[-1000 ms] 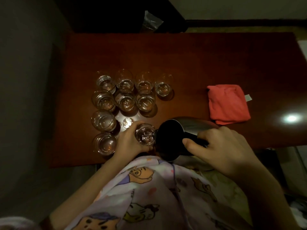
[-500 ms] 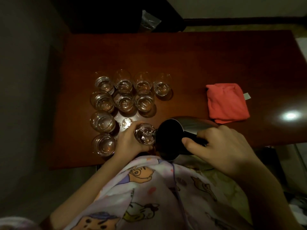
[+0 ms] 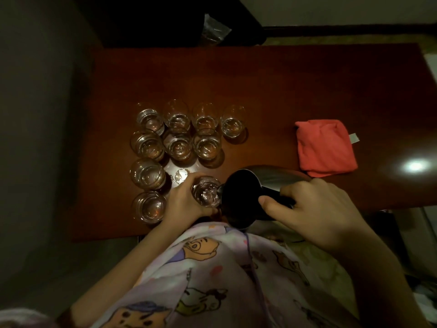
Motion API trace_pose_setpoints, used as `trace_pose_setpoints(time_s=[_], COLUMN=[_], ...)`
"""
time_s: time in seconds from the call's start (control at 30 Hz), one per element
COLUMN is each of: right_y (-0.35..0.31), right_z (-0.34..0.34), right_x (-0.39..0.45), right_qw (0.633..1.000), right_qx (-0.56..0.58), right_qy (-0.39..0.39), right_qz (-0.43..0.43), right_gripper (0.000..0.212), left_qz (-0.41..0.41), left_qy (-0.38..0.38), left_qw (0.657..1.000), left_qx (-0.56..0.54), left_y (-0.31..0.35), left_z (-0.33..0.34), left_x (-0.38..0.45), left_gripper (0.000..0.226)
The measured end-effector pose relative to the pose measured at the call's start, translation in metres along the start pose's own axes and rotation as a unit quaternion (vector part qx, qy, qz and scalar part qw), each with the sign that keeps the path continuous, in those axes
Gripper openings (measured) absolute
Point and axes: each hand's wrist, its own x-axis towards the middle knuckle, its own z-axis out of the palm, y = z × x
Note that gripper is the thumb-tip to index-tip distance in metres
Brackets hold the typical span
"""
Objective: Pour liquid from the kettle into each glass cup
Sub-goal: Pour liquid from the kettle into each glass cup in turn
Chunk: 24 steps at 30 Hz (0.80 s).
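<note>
A steel kettle (image 3: 243, 195) with its lid open is tilted left near the table's front edge, its spout over a glass cup (image 3: 206, 191). My right hand (image 3: 314, 209) grips the kettle's dark handle. My left hand (image 3: 184, 202) holds that cup from the left side, and liquid glints inside it. Several more glass cups (image 3: 179, 143) stand in rows on the left of the wooden table (image 3: 272, 91), each with clear liquid in it.
A folded red cloth (image 3: 325, 147) lies on the table to the right of the cups. A small wet patch (image 3: 181, 176) shines between the cups. A lamp glare (image 3: 415, 166) marks the right end. A plastic bag (image 3: 214, 28) sits beyond the far edge.
Both hands, the kettle and the held cup stay almost where they were. The view has shifted slightly.
</note>
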Motion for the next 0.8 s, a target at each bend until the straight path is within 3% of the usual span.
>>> trace_pose_setpoints(time_s=[0.8], right_y=[-0.0025], right_z=[0.0002], right_x=[-0.0005], right_qw=[1.0], right_qx=[-0.006], right_qy=[0.002], right_qz=[0.01], right_gripper=[0.058], left_qz=[0.001], left_qy=[-0.001], left_qw=[1.0], left_qx=[0.021], left_y=[-0.0057], left_z=[-0.0002], left_x=[0.0003], left_gripper=[0.081])
